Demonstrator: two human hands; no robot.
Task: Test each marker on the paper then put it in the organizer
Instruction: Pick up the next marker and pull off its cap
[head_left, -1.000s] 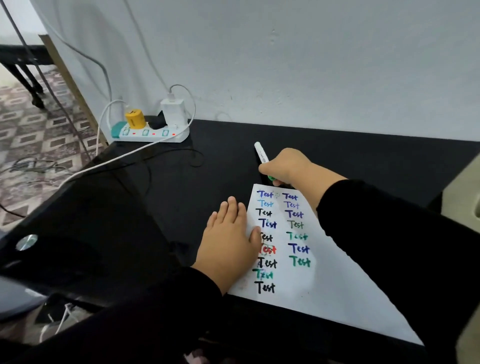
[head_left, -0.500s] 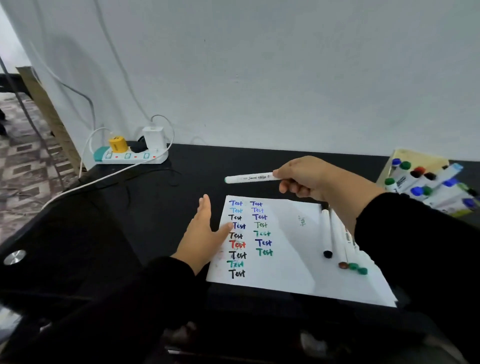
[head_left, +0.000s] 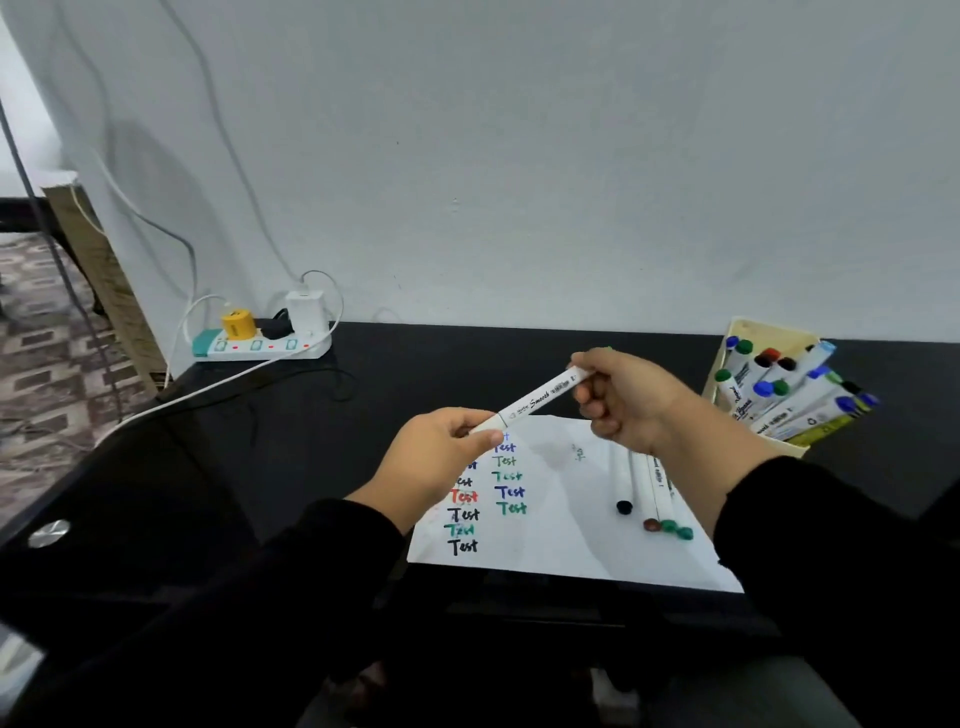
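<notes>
I hold a white marker (head_left: 540, 399) in the air above the paper (head_left: 566, 540). My right hand (head_left: 626, 397) grips its upper right end; a bit of green shows behind that hand. My left hand (head_left: 441, 452) pinches its lower left end. The white paper lies on the black desk (head_left: 415, 364) and bears two columns of "Test" in several colours. Several more white markers (head_left: 647, 488) lie on the paper's right side, caps toward me. The cream organizer (head_left: 750, 332) stands at the right with several markers in it.
A white power strip (head_left: 260, 345) with a yellow plug, a white charger and cables sits at the desk's back left. A white wall rises right behind the desk. The desk's left edge drops to a patterned floor.
My left hand has lifted off the paper and taken the marker's free end. My right hand has raised the marker from the paper's top edge. The view has swung right, showing the organizer.
</notes>
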